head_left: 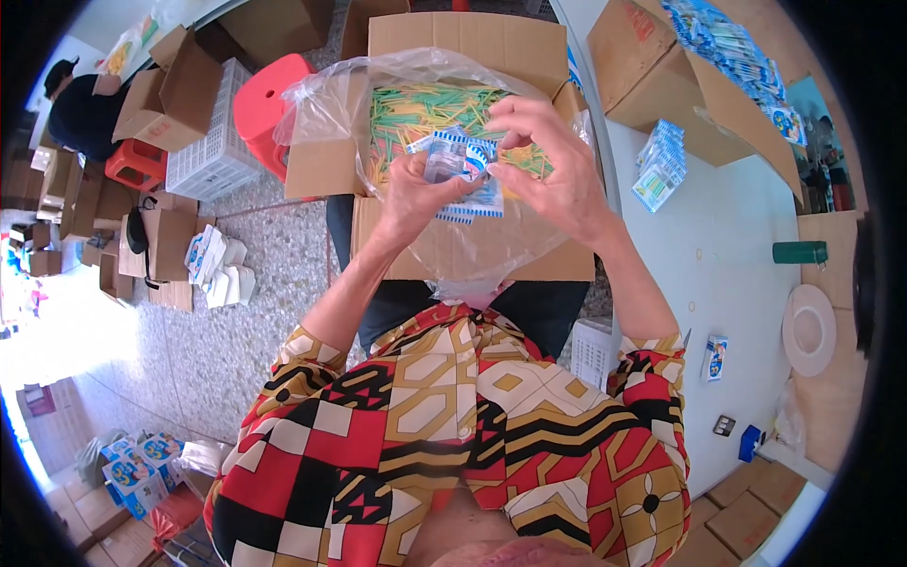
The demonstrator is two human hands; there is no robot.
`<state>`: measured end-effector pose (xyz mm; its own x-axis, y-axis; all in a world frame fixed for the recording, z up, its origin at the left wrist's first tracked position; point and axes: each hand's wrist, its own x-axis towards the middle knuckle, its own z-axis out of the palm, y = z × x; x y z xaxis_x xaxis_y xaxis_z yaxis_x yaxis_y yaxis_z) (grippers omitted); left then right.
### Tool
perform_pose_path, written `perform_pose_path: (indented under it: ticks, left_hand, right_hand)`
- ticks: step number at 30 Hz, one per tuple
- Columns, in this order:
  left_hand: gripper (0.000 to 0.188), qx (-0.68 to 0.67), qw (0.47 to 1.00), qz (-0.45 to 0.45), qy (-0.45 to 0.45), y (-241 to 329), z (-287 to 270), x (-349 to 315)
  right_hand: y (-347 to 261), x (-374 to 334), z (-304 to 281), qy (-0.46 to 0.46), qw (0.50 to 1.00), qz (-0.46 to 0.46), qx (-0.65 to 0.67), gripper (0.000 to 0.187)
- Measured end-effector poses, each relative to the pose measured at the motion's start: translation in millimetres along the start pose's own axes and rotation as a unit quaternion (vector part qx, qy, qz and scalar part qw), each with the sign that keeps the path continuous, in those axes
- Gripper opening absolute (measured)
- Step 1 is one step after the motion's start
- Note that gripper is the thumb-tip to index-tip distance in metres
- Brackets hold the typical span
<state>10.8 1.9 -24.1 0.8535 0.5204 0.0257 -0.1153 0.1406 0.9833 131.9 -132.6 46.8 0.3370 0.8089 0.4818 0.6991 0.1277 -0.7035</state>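
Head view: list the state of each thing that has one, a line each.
Left hand, pinching the packet
Right hand, at the packet's edge, grip unclear
Packet, held up; whether sealed, unclear
Large carton, flaps open
Plastic liner, mouth open
Coloured sticks, loose in the liner
Carton by the co-worker, open

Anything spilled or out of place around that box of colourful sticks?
I see no spilled sticks; they lie jumbled inside the lined carton. One small blue packet lies alone on the table, apart from the clustered packets, so it looks slightly stray.
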Motion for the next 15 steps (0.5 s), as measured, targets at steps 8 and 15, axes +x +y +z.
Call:
perform_pose_path:
  ticks: [8, 15]
  left_hand:
    - [0.021, -0.016, 1.000, -0.009, -0.016, -3.1, 1.2, -8.6]
    - [0.024, 0.014, 0.999, -0.013, -0.026, -1.1, 2.4, -4.1]
  right_hand:
    - [4.1, -5.4, -2.6, -0.020, 0.999, 0.042, 0.013, 0.030]
    - [7.5, -1.2, -7.7, -0.032, 0.997, 0.001, -0.074, 0.031]
